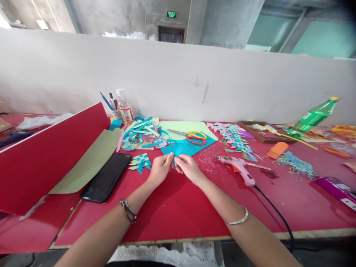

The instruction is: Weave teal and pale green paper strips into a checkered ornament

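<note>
My left hand and my right hand meet above the red table, thumbs and fingertips pinched together. Between them is a blue paper strip, mostly hidden by the fingers. Just beyond lie a teal paper sheet and a pale green sheet. Scissors with red and yellow handles rest on these sheets. Left of my left hand sits a woven blue-and-green paper piece, with a heap of cut paper strips behind it. A pink glue gun lies to the right of my right hand.
A black phone and an olive sheet lie left, beside a standing red board. A bottle stands behind. Rightward are woven paper pieces, a wooden tray, a tilted green bottle and tangled threads.
</note>
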Action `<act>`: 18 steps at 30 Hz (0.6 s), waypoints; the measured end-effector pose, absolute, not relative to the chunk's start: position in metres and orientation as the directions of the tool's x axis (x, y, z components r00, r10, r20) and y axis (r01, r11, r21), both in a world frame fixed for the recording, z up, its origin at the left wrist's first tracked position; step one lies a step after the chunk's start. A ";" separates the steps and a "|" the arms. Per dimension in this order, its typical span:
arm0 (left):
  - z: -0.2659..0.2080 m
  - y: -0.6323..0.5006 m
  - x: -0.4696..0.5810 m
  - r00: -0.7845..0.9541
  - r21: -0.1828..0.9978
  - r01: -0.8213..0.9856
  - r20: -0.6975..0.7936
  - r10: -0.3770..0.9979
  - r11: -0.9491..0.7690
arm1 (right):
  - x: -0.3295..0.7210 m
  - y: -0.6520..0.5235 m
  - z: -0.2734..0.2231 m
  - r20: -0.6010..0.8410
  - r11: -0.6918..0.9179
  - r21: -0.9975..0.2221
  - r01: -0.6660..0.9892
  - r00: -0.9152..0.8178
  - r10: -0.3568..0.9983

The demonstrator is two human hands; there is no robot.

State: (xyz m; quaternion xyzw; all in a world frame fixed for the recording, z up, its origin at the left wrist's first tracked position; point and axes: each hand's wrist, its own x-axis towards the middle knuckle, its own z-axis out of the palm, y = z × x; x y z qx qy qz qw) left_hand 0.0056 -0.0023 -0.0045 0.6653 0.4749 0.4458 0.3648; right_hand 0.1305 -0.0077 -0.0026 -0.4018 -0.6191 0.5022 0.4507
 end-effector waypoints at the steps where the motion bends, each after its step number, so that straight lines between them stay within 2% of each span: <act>1: -0.004 -0.001 0.005 0.128 0.916 0.294 0.243 0.962 -0.271 | 0.131 -0.008 -0.003 0.155 0.173 -0.984 0.043 -0.269 0.951; 4: -0.002 0.002 0.001 0.052 0.938 0.242 0.242 0.969 -0.247 | 0.133 -0.007 -0.003 0.158 0.175 -0.984 0.036 -0.274 0.949; 7: -0.001 0.004 -0.002 0.045 0.944 0.209 0.250 0.967 -0.254 | 0.138 -0.008 0.000 0.150 0.172 -0.984 0.039 -0.328 0.933; 9: -0.001 0.003 -0.002 0.071 0.940 0.209 0.261 0.963 -0.271 | 0.142 -0.009 0.003 0.097 0.149 -0.986 0.075 -0.472 0.876; 11: 0.000 0.002 -0.001 0.084 0.935 0.190 0.290 0.953 -0.301 | 0.146 -0.010 0.005 0.004 0.124 -0.983 0.135 -0.660 0.751; 13: 0.002 -0.001 0.001 0.093 0.930 0.160 0.321 0.943 -0.332 | 0.148 -0.009 0.004 -0.054 0.095 -0.984 0.154 -0.750 0.659; 15: 0.004 -0.004 0.001 0.132 0.919 0.153 0.346 0.929 -0.364 | 0.148 -0.006 0.000 -0.034 0.044 -0.995 0.092 -0.702 0.711; 18: 0.007 -0.007 0.002 0.245 0.884 0.206 0.369 0.896 -0.420 | 0.146 0.000 -0.007 -0.002 -0.049 -0.996 -0.072 -0.540 0.842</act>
